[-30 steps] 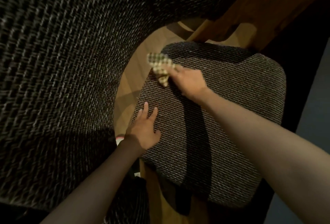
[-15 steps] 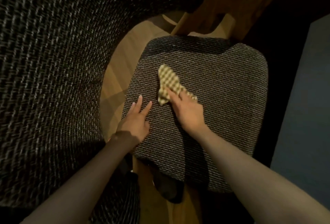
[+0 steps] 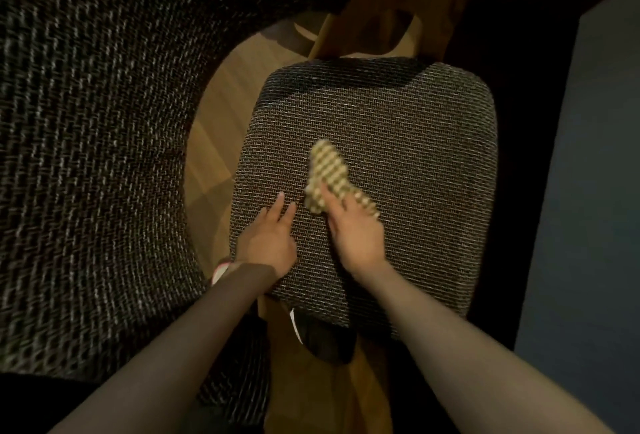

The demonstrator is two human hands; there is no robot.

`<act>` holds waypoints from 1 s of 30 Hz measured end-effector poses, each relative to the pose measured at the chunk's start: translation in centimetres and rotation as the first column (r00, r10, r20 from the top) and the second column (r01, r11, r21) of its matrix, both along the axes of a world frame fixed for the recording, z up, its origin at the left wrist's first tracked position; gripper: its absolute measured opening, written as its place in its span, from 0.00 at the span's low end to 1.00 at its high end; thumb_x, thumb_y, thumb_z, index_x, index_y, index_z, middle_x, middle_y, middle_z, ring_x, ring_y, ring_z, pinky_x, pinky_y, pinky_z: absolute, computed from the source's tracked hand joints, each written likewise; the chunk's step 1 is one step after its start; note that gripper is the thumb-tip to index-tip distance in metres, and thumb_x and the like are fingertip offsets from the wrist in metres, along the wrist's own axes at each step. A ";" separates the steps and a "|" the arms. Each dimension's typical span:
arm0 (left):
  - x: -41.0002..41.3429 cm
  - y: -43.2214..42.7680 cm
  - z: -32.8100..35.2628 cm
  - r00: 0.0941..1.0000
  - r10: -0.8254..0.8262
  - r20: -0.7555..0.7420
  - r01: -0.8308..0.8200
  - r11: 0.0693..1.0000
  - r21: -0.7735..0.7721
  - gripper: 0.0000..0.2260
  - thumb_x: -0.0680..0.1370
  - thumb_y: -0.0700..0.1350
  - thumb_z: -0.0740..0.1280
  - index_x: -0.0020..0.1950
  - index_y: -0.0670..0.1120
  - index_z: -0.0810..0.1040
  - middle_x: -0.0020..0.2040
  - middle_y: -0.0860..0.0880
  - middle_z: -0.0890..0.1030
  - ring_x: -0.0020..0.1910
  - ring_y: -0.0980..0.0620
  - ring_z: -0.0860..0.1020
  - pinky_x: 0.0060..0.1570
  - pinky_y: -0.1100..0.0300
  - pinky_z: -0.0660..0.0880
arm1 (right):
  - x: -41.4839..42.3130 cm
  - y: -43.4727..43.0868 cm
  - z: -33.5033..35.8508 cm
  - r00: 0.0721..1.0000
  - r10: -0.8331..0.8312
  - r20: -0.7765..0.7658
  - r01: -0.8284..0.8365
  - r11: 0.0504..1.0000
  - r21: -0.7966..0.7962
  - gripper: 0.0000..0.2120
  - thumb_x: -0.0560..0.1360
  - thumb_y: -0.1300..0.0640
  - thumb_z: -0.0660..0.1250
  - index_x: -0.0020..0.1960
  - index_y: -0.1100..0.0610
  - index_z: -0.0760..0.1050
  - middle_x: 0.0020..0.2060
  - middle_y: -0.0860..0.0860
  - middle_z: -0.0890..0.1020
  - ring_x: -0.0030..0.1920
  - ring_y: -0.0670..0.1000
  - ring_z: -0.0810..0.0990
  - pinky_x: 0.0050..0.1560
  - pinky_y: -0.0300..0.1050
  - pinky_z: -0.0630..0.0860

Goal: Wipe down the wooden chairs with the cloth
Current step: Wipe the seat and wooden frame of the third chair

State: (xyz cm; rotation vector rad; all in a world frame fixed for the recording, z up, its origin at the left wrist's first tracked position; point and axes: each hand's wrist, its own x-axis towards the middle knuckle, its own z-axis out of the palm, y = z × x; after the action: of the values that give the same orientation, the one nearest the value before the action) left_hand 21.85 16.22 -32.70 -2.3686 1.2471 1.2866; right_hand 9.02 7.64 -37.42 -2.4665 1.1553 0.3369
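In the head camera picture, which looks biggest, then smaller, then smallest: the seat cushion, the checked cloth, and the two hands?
1. Seat cushion, by far.
2. Left hand and right hand, about alike.
3. Checked cloth, close to the hands; the right hand covers part of it, so this place is unsure.

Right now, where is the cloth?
In the head view, the cloth lies near the middle of the seat cushion, pressed by the right hand, just right of the left hand.
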 end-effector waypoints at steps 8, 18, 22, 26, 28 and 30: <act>-0.2 -0.1 1.0 0.999 -0.015 -0.034 0.017 0.997 0.072 0.28 0.82 0.48 0.54 0.78 0.49 0.44 0.78 0.48 0.40 0.77 0.45 0.47 0.75 0.52 0.51 | -9.3 -4.5 2.8 0.970 -0.166 -0.176 0.164 0.986 -0.025 0.35 0.77 0.62 0.59 0.76 0.44 0.47 0.64 0.56 0.69 0.54 0.55 0.74 0.35 0.44 0.71; -1.5 -1.2 1.1 0.990 -0.137 -0.035 0.138 0.990 0.035 0.28 0.82 0.47 0.55 0.78 0.50 0.45 0.78 0.49 0.41 0.77 0.47 0.46 0.75 0.53 0.51 | -2.5 2.7 1.6 1.000 -0.003 -0.016 0.004 0.996 0.088 0.24 0.82 0.55 0.53 0.76 0.48 0.51 0.62 0.55 0.72 0.46 0.55 0.79 0.37 0.47 0.76; -1.6 -1.7 1.3 0.995 -0.080 -0.053 0.085 0.990 0.111 0.29 0.82 0.49 0.55 0.78 0.48 0.44 0.78 0.45 0.40 0.77 0.44 0.45 0.74 0.48 0.53 | -6.7 0.8 2.1 0.996 -0.005 -0.085 0.013 0.995 0.094 0.30 0.80 0.60 0.55 0.77 0.45 0.46 0.66 0.54 0.69 0.49 0.55 0.79 0.38 0.50 0.80; -3.2 -2.9 1.2 0.983 -0.141 -0.115 0.146 0.989 0.034 0.28 0.82 0.48 0.55 0.78 0.50 0.45 0.78 0.46 0.40 0.77 0.46 0.45 0.75 0.49 0.51 | -14.7 -1.0 2.8 0.895 -0.426 -0.133 0.426 0.904 -0.033 0.31 0.79 0.60 0.56 0.77 0.47 0.49 0.61 0.55 0.70 0.49 0.58 0.76 0.40 0.48 0.72; -3.8 -3.2 0.9 0.971 -0.209 -0.119 0.211 0.977 0.009 0.27 0.82 0.47 0.55 0.78 0.53 0.46 0.78 0.49 0.40 0.77 0.46 0.45 0.75 0.48 0.52 | -16.0 -0.5 2.7 0.800 -0.596 -0.068 0.594 0.803 -0.051 0.24 0.79 0.57 0.54 0.75 0.53 0.57 0.58 0.57 0.72 0.51 0.58 0.75 0.44 0.48 0.71; -3.9 -3.2 0.4 0.964 -0.248 -0.090 0.250 0.968 0.007 0.27 0.82 0.47 0.56 0.77 0.56 0.48 0.78 0.52 0.41 0.77 0.45 0.46 0.74 0.46 0.54 | -14.6 0.5 2.3 0.733 -0.680 -0.029 0.677 0.733 -0.071 0.20 0.80 0.58 0.55 0.71 0.56 0.63 0.56 0.57 0.73 0.49 0.55 0.75 0.44 0.46 0.70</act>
State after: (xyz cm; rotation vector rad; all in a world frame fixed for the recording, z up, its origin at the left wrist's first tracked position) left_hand 17.99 13.07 -32.30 -2.0793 1.4960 1.3270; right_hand -5.63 8.13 -35.10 -1.8855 2.0038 0.1455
